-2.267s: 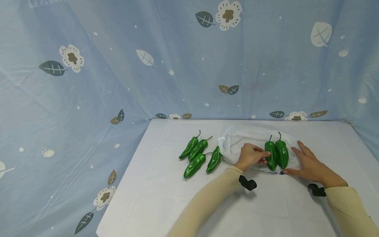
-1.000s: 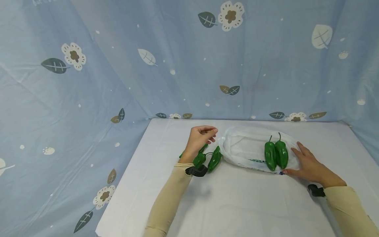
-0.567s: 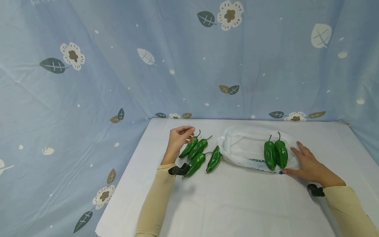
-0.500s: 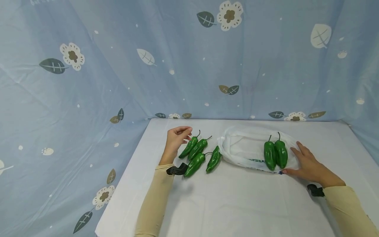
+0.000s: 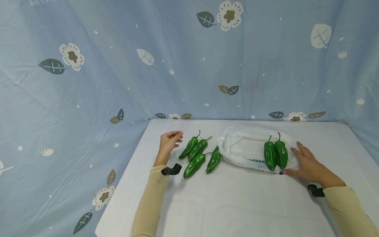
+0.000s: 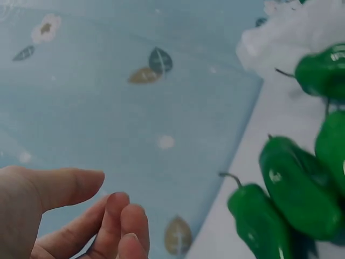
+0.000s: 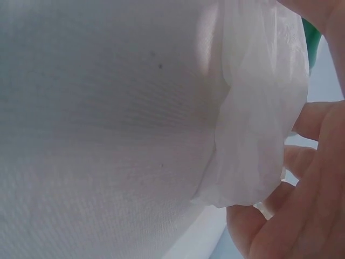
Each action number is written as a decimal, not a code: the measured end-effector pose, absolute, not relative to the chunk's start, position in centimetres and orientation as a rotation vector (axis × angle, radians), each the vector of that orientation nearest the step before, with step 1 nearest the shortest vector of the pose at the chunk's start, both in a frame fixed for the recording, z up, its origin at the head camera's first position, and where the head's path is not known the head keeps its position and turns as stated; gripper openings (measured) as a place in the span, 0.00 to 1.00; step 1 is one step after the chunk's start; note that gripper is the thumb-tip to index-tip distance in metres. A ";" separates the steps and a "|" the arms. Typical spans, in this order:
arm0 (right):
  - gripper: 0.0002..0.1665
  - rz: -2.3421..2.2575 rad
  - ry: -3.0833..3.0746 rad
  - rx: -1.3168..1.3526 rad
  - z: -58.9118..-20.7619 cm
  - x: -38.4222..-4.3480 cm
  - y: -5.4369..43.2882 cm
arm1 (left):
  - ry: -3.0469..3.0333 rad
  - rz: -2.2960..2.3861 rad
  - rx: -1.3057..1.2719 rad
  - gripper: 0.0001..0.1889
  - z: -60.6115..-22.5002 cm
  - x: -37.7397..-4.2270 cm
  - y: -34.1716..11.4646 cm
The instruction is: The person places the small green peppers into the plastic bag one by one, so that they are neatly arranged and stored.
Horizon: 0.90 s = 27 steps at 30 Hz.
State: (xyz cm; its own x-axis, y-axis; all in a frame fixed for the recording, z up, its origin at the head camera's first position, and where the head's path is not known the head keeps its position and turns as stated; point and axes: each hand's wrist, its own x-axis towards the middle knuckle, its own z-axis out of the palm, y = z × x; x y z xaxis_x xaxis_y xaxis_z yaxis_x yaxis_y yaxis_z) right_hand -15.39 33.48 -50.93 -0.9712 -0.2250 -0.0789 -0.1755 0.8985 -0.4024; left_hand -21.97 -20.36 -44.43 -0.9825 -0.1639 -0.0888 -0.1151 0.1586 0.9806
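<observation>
Two green peppers (image 5: 275,154) lie side by side in the white plastic bag (image 5: 241,144), whose mouth is spread out on the table. At the bag's right end rests my right hand (image 5: 308,166), thumb and fingers spread apart against its edge; in the right wrist view the fingertips touch the thin plastic (image 7: 253,124). To the left of the bag lie several more green peppers (image 5: 194,165). My left hand (image 5: 167,144) hovers just left of them, loosely bent, with nothing between thumb and fingers in the left wrist view.
A white cloth covers the table (image 5: 237,204). Behind it and on the left hangs a blue curtain (image 5: 177,49) with leaves and flowers. A black wrist device (image 5: 171,170) sits on the left arm, another (image 5: 315,190) on the right.
My left hand has let go of the left pepper in the bag and moved left, past the loose peppers. The right hand has stayed at the bag's end.
</observation>
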 end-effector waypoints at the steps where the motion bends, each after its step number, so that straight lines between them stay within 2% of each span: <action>1: 0.72 -0.601 2.940 -0.309 -50.9 -15.4 33.5 | -2.371 -1.985 0.303 0.16 -44.8 -22.0 -20.5; 15: 0.73 -0.569 2.958 -0.318 -51.2 -15.6 33.7 | -2.491 -1.925 0.445 0.15 -48.1 -22.3 -21.4; 27: 0.72 -0.586 2.946 -0.315 -51.3 -15.7 33.7 | -2.614 -1.859 0.405 0.15 -49.6 -21.8 -21.7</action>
State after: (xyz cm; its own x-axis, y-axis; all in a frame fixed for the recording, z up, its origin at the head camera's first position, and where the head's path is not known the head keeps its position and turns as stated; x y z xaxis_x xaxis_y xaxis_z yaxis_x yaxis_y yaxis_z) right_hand -15.74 33.66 -51.29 -0.9710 -0.2262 -0.0777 -0.1792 0.9033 -0.3899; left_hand -21.78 -21.70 -49.56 -0.9644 -0.1499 -0.2177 -0.2548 0.3090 0.9163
